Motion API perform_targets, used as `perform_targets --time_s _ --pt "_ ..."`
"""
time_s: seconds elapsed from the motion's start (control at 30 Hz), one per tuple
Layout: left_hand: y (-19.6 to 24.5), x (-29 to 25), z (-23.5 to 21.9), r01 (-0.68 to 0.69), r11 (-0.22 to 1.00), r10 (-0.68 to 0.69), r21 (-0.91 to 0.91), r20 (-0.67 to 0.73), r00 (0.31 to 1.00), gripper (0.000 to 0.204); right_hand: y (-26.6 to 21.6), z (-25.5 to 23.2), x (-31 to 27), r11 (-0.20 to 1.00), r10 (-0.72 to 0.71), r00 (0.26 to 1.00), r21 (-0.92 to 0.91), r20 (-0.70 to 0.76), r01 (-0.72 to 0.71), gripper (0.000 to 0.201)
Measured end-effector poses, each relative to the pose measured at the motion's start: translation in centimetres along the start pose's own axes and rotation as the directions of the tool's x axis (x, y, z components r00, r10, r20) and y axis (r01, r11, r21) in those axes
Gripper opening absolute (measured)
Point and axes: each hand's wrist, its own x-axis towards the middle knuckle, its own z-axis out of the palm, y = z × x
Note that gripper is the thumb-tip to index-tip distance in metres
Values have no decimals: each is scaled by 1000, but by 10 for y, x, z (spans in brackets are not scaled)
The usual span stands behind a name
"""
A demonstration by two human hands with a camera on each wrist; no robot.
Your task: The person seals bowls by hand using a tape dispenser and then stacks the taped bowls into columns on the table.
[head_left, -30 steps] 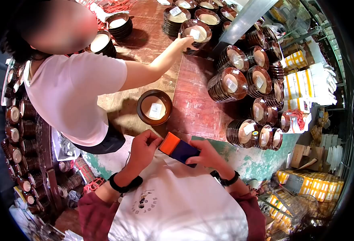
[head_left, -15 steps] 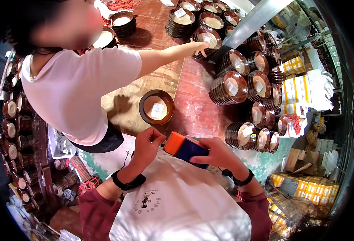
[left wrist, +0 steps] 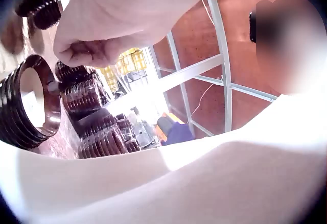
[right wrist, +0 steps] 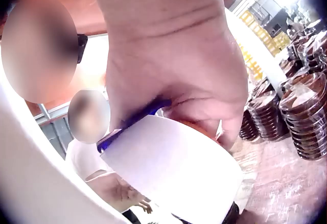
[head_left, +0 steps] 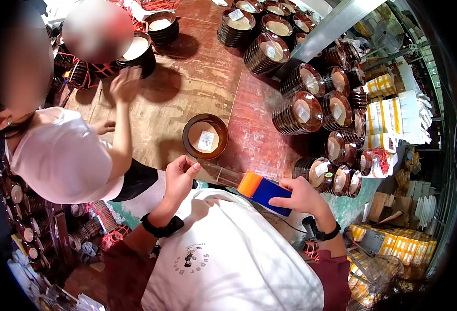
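Observation:
My right hand grips a blue and orange box-shaped item, thumb on its near side. In the right wrist view, the hand has its fingers round this blue-edged item, whose broad white face shows. My left hand is raised with fingers curled and thumb against forefinger; no held thing is visible. From the left wrist view the curled hand hangs near a stack of dark brown bowls. That stack stands just beyond my left hand, a white label inside the top bowl.
Wrapped bowl stacks crowd the table's right side, beside a metal post. More bowls stand at the back left. Another person in a white shirt is at the left, arms over the wooden table.
The box-shaped item and my right hand have moved right, farther from my left hand. The other person's arm has drawn back from the wrapped stacks to the left.

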Motion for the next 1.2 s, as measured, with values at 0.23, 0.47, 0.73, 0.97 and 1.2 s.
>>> perform_targets --time_s 0.23,0.47,0.73,0.97,1.2 --pt "-2 25 -63 -87 996 81 -13 -250 965 13 0 -31 -21 990 91 995 -100 -40 -95 51" --pt "4 88 -116 -160 985 174 69 -314 933 15 -57 -44 21 992 19 998 -124 -64 -27 48" --pt "2 88 -167 -94 995 78 -17 -419 904 13 -41 -14 88 905 -71 986 426 149 1 41" --pt "46 67 -206 -207 978 200 8 -285 937 13 4 48 102 672 -138 981 741 134 -6 55" --pt "85 46 -205 -230 970 240 77 -184 953 17 6 89 71 444 -208 956 891 204 -94 59"
